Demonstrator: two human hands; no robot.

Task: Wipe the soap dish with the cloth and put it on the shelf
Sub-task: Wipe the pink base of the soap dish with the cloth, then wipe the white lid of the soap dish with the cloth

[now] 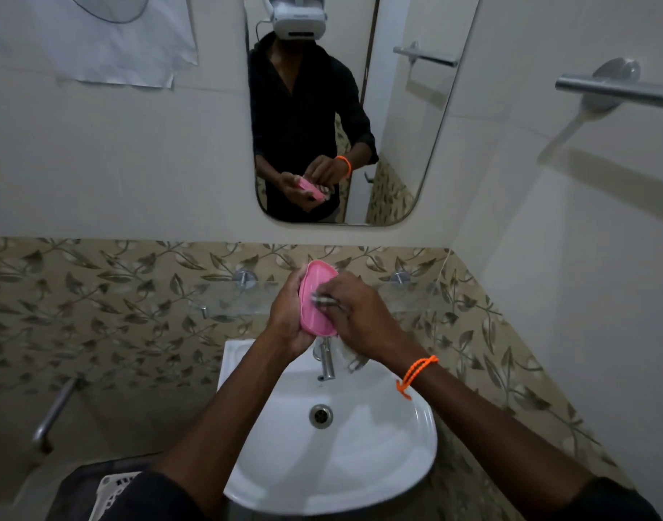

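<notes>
1. Left hand point(285, 317): curled around the far-left edge of the soap dish point(317, 298), holding it upright on its long axis with the open face turned toward the right hand.
2. Right hand point(360, 314): fingers bunched and closed on the cloth point(350, 355), pressing it against the dish's pink inner face; the loose end of the cloth hangs below the palm. An orange wristband point(416, 374) sits on this wrist.
3. Soap dish: between both hands, touching each.
4. Tap point(325, 361): directly beneath the hands; the sink point(405, 464) lies below and nearer the body.
5. Shelf point(228, 298): clear glass, just beyond the hands on the leaf-patterned wall, with metal mounts above it.
6. Mirror point(397, 144): above, beyond the hands.
7. Step in hand, by judgement: wiping, not yet placing.
8. Next move, by judgement: finish the rub, free the right hand from the dish, then reach forward and set the dish flat on the glass.
</notes>
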